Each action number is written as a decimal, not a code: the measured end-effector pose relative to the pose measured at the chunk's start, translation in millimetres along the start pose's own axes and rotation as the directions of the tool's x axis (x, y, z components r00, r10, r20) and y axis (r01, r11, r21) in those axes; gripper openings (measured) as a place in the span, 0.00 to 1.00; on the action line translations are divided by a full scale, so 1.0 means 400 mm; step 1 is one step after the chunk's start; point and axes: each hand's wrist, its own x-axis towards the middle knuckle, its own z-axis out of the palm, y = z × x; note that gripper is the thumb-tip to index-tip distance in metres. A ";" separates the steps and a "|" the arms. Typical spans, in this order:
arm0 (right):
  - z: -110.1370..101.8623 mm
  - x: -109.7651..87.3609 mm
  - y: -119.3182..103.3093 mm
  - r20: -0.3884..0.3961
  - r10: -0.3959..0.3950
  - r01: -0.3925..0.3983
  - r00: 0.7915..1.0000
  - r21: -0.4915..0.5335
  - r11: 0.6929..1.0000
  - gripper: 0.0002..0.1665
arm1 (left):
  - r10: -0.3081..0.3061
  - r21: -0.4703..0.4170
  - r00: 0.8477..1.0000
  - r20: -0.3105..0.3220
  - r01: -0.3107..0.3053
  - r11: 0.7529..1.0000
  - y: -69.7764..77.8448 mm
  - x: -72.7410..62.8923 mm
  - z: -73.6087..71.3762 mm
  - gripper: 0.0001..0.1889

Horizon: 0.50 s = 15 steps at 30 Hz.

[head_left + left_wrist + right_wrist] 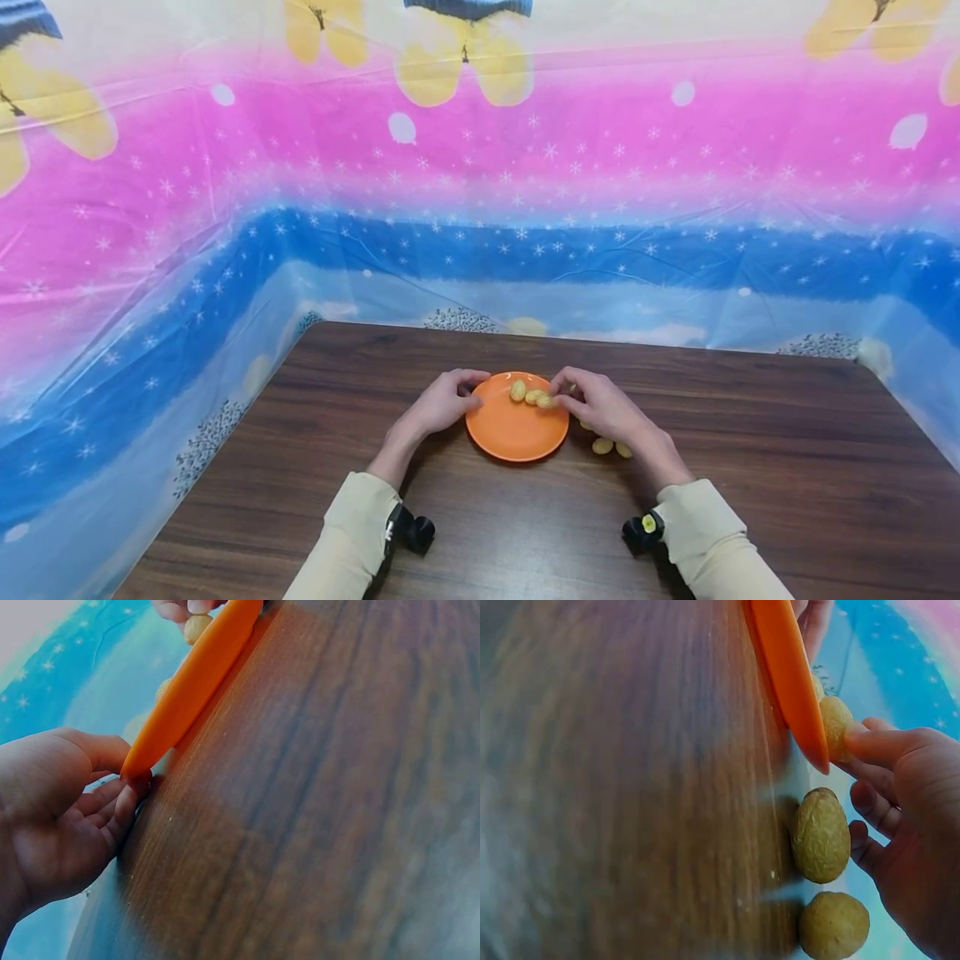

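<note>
An orange plate (516,437) lies on the table, its left rim pinched by my left hand (438,404), thumb above and fingers beneath the edge in the left wrist view. My right hand (606,406) is over the plate's right rim. Between its thumb and fingers it pinches a small yellow potato (835,726), right at the plate's edge. Two more small potatoes, one of them upright-looking (517,390), rest beside it on the far half of the plate. Under the right wrist, a wrinkled potato (821,836) and a rounder potato (834,925) lie on the table.
The dark wood-grain table (780,467) ends at a far edge close behind the plate. A printed cloth (480,242) in pink and blue hangs around its back and sides. Each wrist carries a small black camera (642,533).
</note>
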 end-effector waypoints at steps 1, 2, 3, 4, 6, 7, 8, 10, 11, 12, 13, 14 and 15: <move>0.002 0.002 -0.001 0.000 0.002 -0.002 1.000 -0.006 1.000 0.05 | 0.000 0.001 1.000 0.000 0.000 1.000 0.001 0.000 0.000 0.22; 0.003 0.003 -0.002 0.001 0.005 -0.005 1.000 -0.012 1.000 0.05 | 0.001 0.001 1.000 0.000 -0.001 1.000 0.002 -0.001 0.000 0.22; 0.004 0.004 -0.003 0.002 0.009 -0.009 1.000 -0.017 1.000 0.05 | 0.001 0.001 1.000 -0.001 -0.001 1.000 0.003 -0.002 0.000 0.22; 0.005 0.005 -0.002 0.003 0.007 -0.006 1.000 -0.025 1.000 0.05 | 0.003 0.002 1.000 -0.001 -0.003 1.000 0.003 -0.002 0.000 0.22; 0.007 0.007 -0.004 0.008 0.008 -0.007 1.000 -0.038 0.999 0.05 | 0.004 0.004 1.000 -0.003 -0.004 1.000 0.004 -0.003 -0.001 0.22; 0.007 0.008 -0.005 0.012 0.008 -0.008 1.000 -0.043 0.999 0.04 | 0.002 0.005 1.000 -0.003 -0.002 1.000 0.004 -0.003 -0.001 0.22; 0.007 0.008 -0.006 0.018 0.005 -0.004 1.000 -0.048 0.999 0.04 | 0.001 0.006 1.000 -0.004 -0.001 1.000 0.004 -0.004 -0.001 0.22; 0.007 0.010 -0.009 0.025 0.001 0.001 1.000 -0.057 0.998 0.04 | -0.002 0.008 1.000 -0.005 0.002 1.000 0.004 -0.004 -0.001 0.22; 0.008 0.012 -0.010 0.028 0.002 0.000 1.000 -0.063 0.998 0.05 | -0.005 0.008 1.000 -0.005 0.005 1.000 0.005 -0.004 -0.001 0.22; 0.008 0.012 -0.011 0.029 0.000 0.002 1.000 -0.069 0.998 0.05 | -0.007 0.008 1.000 -0.005 0.007 1.000 0.005 -0.005 -0.001 0.22; 0.008 0.013 -0.012 0.031 0.000 0.002 1.000 -0.073 0.997 0.05 | -0.006 0.009 1.000 -0.005 0.006 1.000 0.006 -0.005 -0.001 0.22; 0.009 0.014 -0.013 0.031 0.001 0.001 1.000 -0.078 0.997 0.06 | -0.006 0.009 1.000 -0.004 0.006 1.000 0.006 -0.005 -0.001 0.22; 0.009 0.014 -0.014 0.030 0.001 0.002 1.000 -0.083 0.997 0.06 | -0.006 0.009 1.000 -0.004 0.006 1.000 0.006 -0.005 -0.001 0.22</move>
